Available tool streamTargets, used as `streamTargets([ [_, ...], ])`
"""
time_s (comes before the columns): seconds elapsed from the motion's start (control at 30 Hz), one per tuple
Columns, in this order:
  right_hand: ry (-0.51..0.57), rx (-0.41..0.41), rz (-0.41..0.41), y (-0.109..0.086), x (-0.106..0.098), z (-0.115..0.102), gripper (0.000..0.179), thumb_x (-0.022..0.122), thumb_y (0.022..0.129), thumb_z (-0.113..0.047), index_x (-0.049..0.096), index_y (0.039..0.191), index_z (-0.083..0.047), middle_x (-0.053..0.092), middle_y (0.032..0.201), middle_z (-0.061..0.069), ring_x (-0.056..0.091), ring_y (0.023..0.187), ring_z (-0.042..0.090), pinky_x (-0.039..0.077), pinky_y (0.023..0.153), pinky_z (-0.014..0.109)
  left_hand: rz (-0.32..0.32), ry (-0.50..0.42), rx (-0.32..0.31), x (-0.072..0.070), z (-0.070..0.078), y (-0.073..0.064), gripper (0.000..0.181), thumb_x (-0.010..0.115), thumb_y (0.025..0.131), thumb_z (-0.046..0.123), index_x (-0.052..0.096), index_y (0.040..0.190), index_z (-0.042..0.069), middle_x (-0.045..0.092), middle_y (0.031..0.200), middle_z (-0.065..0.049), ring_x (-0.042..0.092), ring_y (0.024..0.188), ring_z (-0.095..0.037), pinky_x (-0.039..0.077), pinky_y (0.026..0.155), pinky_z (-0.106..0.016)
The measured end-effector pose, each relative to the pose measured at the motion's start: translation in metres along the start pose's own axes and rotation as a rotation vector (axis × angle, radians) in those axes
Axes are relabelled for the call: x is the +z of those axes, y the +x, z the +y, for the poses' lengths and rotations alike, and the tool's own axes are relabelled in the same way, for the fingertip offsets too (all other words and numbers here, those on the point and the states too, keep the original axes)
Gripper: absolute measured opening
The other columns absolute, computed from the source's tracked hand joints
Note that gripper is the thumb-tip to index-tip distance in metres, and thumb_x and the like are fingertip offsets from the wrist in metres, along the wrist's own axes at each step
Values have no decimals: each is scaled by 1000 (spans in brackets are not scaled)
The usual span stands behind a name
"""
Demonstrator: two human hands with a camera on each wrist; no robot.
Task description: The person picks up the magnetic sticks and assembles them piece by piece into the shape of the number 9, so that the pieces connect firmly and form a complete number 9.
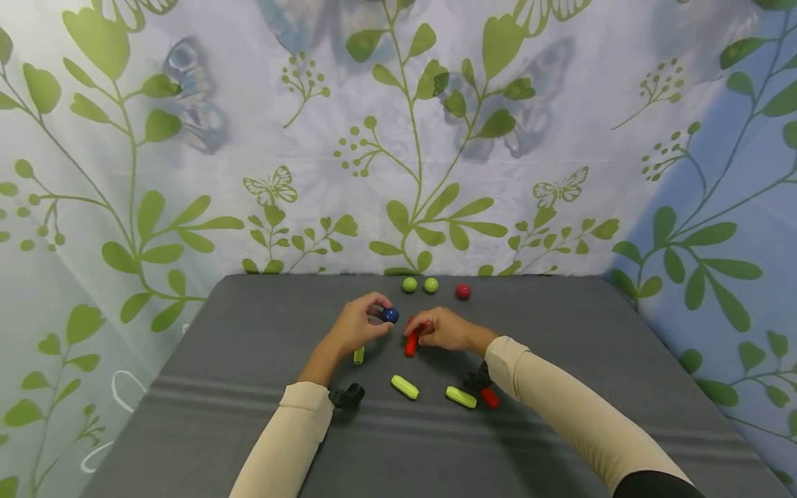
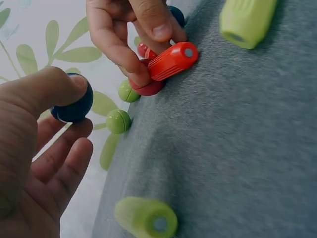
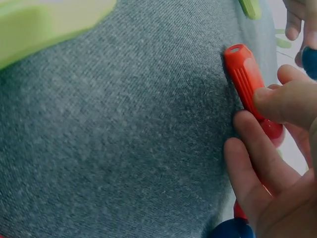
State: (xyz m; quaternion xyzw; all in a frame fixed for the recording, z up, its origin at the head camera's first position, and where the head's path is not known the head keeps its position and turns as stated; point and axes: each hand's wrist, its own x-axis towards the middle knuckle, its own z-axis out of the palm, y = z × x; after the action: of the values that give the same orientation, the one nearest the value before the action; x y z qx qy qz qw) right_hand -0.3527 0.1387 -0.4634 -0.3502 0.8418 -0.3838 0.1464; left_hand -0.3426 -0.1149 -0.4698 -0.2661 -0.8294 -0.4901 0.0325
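Thumb and fingertips of my left hand point(image 1: 360, 324) pinch a dark blue ball point(image 1: 390, 315) raised over the table. Close beside it on the right, my right hand point(image 1: 445, 329) pinches a ribbed red stick point(image 1: 410, 344). That stick has a grey tip facing the left wrist camera. A red ball point(image 3: 272, 131) shows at the far end of the stick in the right wrist view, partly covered by the thumb. Another blue ball point(image 3: 232, 229) appears under the right hand, with a bit of red above it; the head view hides it.
Two green balls point(image 1: 409, 284) and a red ball point(image 1: 463, 292) lie near the table's back edge. Yellow-green sticks point(image 1: 405, 386) lie in front of the hands, one point(image 1: 358, 355) by the left wrist. Another red stick point(image 1: 489, 396) is below the right wrist. A patterned curtain point(image 1: 411, 138) hangs behind.
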Motion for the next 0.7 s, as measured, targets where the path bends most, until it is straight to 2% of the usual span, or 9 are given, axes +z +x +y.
streamTargets([
  [0.2, -19, -56, 27, 1, 3, 3, 28, 69, 87, 14, 76, 109, -1, 70, 114, 8, 67, 102, 23, 55, 87, 36, -13, -34, 18, 4, -4, -13, 31, 80, 85, 0, 65, 109, 10, 68, 108, -8, 70, 90, -22, 58, 71, -30],
  [0.47, -149, -117, 58, 1, 4, 4, 27, 70, 86, 14, 79, 101, -6, 69, 119, 9, 65, 109, 24, 54, 86, 28, -49, -27, 68, 13, -8, -18, 31, 82, 82, 0, 65, 107, 9, 68, 105, -5, 70, 91, -21, 57, 74, -29],
  [0.7, -194, -148, 80, 0, 8, -1, 30, 69, 83, 16, 79, 99, -7, 69, 114, 8, 65, 106, 24, 55, 84, 30, -78, -12, 57, 18, -8, -22, 32, 84, 82, 1, 65, 106, 10, 68, 104, -4, 70, 91, -21, 56, 75, -28],
])
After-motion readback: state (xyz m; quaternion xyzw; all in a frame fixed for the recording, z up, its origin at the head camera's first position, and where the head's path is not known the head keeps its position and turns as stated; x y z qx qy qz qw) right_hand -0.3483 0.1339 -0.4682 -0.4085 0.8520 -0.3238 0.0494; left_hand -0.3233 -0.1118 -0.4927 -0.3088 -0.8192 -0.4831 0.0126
